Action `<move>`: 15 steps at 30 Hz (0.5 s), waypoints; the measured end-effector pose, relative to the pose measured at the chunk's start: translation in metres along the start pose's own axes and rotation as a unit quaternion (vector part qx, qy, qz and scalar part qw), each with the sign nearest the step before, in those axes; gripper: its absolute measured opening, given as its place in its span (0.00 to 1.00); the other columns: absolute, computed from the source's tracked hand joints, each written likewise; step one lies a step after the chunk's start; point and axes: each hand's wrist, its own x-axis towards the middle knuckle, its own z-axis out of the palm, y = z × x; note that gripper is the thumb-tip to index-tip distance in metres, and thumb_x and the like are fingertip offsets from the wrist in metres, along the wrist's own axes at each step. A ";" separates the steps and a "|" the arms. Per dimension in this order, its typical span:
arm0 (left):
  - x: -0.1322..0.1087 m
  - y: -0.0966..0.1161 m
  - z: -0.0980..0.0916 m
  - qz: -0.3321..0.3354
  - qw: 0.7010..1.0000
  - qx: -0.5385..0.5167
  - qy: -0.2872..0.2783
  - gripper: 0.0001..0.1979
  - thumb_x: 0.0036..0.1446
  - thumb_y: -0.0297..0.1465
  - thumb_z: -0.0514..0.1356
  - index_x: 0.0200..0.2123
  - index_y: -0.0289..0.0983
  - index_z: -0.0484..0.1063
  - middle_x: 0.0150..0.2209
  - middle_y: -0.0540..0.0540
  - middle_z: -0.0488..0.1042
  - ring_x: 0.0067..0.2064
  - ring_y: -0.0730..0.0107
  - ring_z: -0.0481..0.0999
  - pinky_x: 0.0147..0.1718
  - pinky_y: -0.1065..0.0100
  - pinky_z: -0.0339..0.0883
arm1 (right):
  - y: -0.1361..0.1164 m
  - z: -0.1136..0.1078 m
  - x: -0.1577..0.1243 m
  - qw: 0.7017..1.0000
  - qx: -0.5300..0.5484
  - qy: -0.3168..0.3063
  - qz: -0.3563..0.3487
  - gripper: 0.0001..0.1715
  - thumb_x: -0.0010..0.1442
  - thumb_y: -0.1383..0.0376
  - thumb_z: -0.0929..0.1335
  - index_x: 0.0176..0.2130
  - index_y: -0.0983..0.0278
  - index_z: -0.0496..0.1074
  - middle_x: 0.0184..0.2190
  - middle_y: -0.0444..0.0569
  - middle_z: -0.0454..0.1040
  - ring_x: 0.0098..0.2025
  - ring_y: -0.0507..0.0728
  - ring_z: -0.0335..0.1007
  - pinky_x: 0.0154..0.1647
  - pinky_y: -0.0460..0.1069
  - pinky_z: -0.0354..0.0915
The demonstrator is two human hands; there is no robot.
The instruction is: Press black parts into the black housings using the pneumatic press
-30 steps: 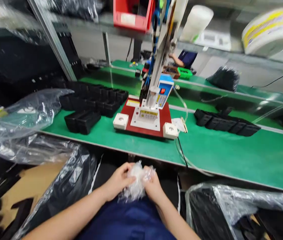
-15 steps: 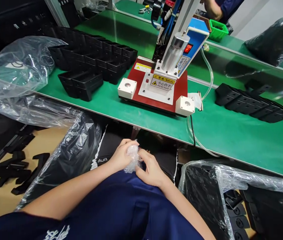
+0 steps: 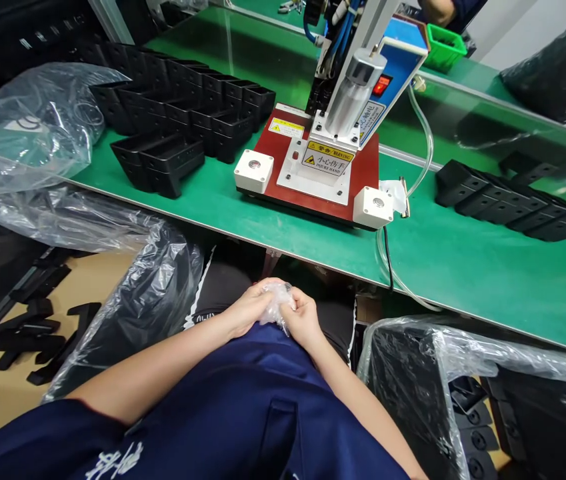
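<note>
A small crumpled clear plastic bag point(image 3: 276, 307) is bunched between my two hands, just above my lap and below the bench edge. My left hand point(image 3: 251, 308) curls around its left side. On the other side, the fingers of my right hand point(image 3: 305, 320) pinch the plastic. What the bag contains, if anything, I cannot make out. Beyond my hands, on the bench, stands a press machine point(image 3: 335, 143) with a red base and two white button boxes, the left box point(image 3: 253, 171) and the right box point(image 3: 373, 207).
Rows of black plastic housings point(image 3: 173, 163) stand on the green bench point(image 3: 463, 273), with more black parts point(image 3: 513, 200) at right. Plastic-lined boxes flank me, the left one holding black brackets point(image 3: 37, 333), the right one black parts point(image 3: 477, 440). A co-worker's arm point(image 3: 440, 10) shows at the back.
The plastic bag is bunched differently, and my hands have come closer together and shifted slightly. My right hand has turned, its fingers now curled on the plastic. The view has tilted slightly.
</note>
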 end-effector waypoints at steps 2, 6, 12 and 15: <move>-0.004 0.002 -0.001 -0.013 0.999 -0.009 -0.033 0.23 0.50 0.30 0.62 0.52 0.40 0.68 0.45 0.45 0.74 0.41 0.67 0.75 0.37 0.68 0.70 | 0.004 0.001 0.004 0.999 0.028 0.021 0.014 0.12 0.47 0.57 0.63 0.23 0.61 0.57 0.20 0.39 0.56 0.22 0.48 0.49 0.23 0.46 0.52; -0.001 -0.007 -0.010 0.046 0.995 0.068 -0.060 0.28 0.49 0.30 0.64 0.55 0.39 0.66 0.40 0.46 0.73 0.35 0.71 0.72 0.33 0.70 0.68 | 0.007 0.000 0.008 0.997 0.057 0.048 0.025 0.14 0.45 0.57 0.64 0.20 0.60 0.53 0.18 0.38 0.53 0.20 0.47 0.46 0.21 0.45 0.50; 0.015 -0.013 -0.017 0.184 0.965 0.180 -0.054 0.26 0.52 0.26 0.57 0.56 0.38 0.67 0.47 0.45 0.75 0.45 0.66 0.74 0.46 0.67 0.68 | -0.005 -0.003 0.000 0.999 0.050 0.000 0.007 0.10 0.48 0.58 0.62 0.24 0.60 0.56 0.20 0.39 0.56 0.21 0.48 0.51 0.22 0.45 0.54; 0.021 -0.014 -0.016 0.166 0.968 0.190 -0.011 0.22 0.48 0.24 0.57 0.48 0.36 0.73 0.44 0.45 0.76 0.44 0.65 0.75 0.45 0.67 0.69 | -0.015 0.000 -0.009 0.998 0.009 -0.054 -0.014 0.10 0.48 0.58 0.63 0.29 0.60 0.59 0.25 0.41 0.62 0.26 0.50 0.59 0.27 0.46 0.60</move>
